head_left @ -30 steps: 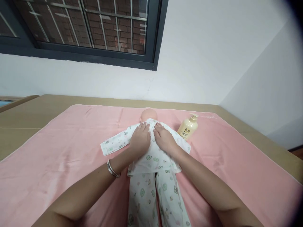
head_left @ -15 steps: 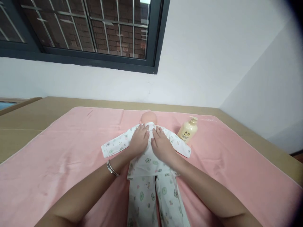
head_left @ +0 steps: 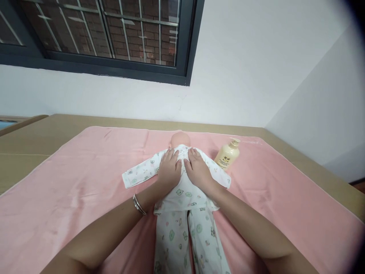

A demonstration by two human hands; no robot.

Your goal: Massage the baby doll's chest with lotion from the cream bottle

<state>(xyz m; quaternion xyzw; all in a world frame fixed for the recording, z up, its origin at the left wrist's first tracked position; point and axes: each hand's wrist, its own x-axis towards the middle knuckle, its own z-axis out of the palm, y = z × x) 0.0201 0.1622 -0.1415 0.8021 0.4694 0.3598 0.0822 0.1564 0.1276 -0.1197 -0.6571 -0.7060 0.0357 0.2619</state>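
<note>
Left hand [head_left: 170,168] and right hand [head_left: 199,168] lie flat, fingers outstretched, on the pyjama-clad baby doll [head_left: 185,199], head [head_left: 180,139] near the far edge of the pink mat [head_left: 85,163]! Looks light, soft-clothed; best scooped beneath the torso.

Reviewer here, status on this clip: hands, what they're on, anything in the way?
Left hand and right hand flat on the clothed doll. Doll lying on pink sheet. Bottle off to the right, clear of both hands.
</note>
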